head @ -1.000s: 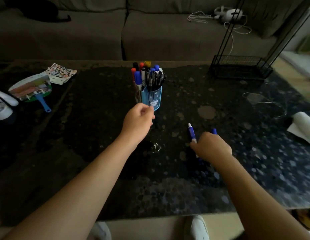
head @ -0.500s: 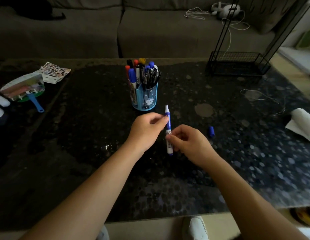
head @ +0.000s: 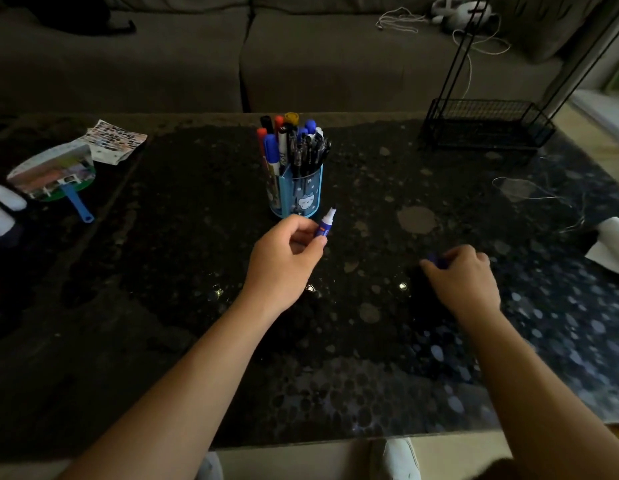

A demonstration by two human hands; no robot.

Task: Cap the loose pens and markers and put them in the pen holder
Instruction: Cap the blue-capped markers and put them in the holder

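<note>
Far left on the table (head: 183, 244), a dark polished slab with pale speckles, lies a flat round fan (head: 55, 171) with a blue plastic handle. It is well away from the work.

My left hand (head: 283, 259) has its fingers and thumb curled round the lower barrel of the blue marker (head: 324, 226). The white nib end is bare and tilts up and away. It sits just in front of the pen holder (head: 297, 194), a light blue cylinder with a cartoon print, already crowded with capped pens standing upright.

To the right, my right hand (head: 463, 277) is low over the table with its fingers curled round the small blue cap (head: 434, 260). Blur hides whether the cap is clear of the surface.

I judge the step in hand to be fetching that cap. To do it well, I should pinch the cap by its closed end with the mouth facing the nib, bring the hands together and line up the two axes. Then I push straight until it seats. Both parts look like smooth hard plastic, slippery on the glossy stone, so a firm pinch matters. The holder is packed, so the marker needs a gap near the front.

Far right stands a black wire rack (head: 488, 124).
</note>
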